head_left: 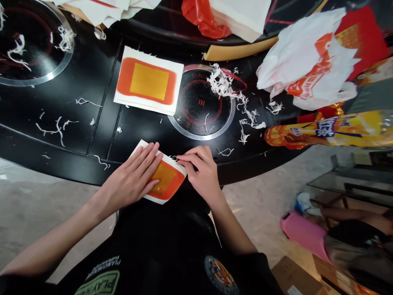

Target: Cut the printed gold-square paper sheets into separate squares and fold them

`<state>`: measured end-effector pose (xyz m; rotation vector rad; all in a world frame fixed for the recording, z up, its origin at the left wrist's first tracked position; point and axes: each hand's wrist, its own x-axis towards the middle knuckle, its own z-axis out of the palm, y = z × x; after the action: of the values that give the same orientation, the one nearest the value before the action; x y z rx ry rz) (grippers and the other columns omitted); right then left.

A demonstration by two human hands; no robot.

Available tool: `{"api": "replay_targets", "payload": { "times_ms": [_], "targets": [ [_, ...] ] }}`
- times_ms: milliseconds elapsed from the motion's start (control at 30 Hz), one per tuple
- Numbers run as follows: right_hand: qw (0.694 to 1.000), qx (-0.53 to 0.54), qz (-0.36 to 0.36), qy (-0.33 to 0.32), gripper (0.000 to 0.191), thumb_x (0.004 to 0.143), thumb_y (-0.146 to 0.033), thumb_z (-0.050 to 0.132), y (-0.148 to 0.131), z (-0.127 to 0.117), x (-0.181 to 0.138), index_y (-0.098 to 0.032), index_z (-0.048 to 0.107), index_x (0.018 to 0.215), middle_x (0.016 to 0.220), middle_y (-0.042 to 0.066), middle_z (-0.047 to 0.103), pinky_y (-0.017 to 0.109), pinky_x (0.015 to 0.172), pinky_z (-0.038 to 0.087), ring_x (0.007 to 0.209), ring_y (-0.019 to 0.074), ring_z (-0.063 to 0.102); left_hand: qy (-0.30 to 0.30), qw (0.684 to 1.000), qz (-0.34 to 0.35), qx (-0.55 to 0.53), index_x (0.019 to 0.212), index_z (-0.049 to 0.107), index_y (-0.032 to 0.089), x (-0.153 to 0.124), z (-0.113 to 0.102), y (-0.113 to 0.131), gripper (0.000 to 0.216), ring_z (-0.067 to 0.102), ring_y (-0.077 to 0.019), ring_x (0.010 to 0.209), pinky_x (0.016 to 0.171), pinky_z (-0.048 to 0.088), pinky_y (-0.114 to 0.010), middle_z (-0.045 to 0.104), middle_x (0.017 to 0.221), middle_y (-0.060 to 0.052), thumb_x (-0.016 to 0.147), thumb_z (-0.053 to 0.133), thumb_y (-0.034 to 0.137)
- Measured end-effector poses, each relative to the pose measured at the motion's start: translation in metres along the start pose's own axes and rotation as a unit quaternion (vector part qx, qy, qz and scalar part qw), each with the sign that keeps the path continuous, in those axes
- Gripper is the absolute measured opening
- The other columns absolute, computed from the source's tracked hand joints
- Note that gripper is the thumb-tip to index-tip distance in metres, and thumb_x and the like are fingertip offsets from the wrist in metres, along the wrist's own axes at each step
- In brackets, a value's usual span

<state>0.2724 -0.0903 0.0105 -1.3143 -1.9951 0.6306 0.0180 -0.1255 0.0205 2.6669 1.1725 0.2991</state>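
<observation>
My left hand (130, 176) lies flat, fingers stretched out, on a white sheet of paper (173, 182) with an orange patch and a gold rectangle. The sheet sits tilted at the table's near edge, partly covered by that hand. At its upper right edge, my right hand (201, 170) is closed in a pinch on a thin white paper strip (173, 157). Farther back, a stack of similar orange-and-gold paper (149, 82) rests on the black table (101, 135), overlapping a round cooktop plate (199, 102).
Curly paper shreds (221, 80) litter the table. On the right are a white plastic bag (307, 61) and a lying bottle of orange drink (331, 130). More white paper (239, 16) lies at the back. Someone sits on a pink stool (303, 233) at lower right.
</observation>
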Motion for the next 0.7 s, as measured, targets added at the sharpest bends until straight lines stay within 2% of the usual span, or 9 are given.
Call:
{"api": "replay_targets", "payload": {
  "times_ms": [233,467,700],
  "targets": [
    [1.000,-0.008,0.014,0.015,0.021,0.101,-0.012,0.069,-0.002,0.005,0.002,-0.030,0.079,0.096,0.089,0.001,0.070,0.042,0.078,0.055,0.085,0.0205,0.061,0.005,1.000,0.003,-0.021,0.175,0.015,0.006,0.000,0.000,-0.002,0.077,0.025,-0.0384,0.166,0.135,0.033,-0.057,0.025,0.177,-0.023,0.113,0.050,0.036],
    [0.998,-0.025,0.018,0.050,0.020,0.100,-0.012,0.071,-0.003,0.006,-0.002,-0.031,0.078,0.098,0.088,0.001,0.069,0.041,0.074,0.053,0.086,0.0204,0.062,-0.003,1.000,0.009,-0.006,0.173,0.022,0.001,0.000,-0.001,-0.002,0.075,0.024,-0.0397,0.166,0.136,0.031,-0.056,0.025,0.177,-0.026,0.113,0.051,0.035],
    [0.999,-0.015,0.012,0.029,0.022,0.100,-0.010,0.069,-0.003,0.011,0.009,-0.030,0.077,0.096,0.089,0.001,0.069,0.042,0.078,0.053,0.087,0.0204,0.061,0.000,1.000,0.005,-0.026,0.173,0.025,0.003,0.000,-0.001,-0.003,0.073,0.025,-0.0379,0.166,0.136,0.031,-0.054,0.026,0.177,-0.023,0.112,0.051,0.034]
  ]
}}
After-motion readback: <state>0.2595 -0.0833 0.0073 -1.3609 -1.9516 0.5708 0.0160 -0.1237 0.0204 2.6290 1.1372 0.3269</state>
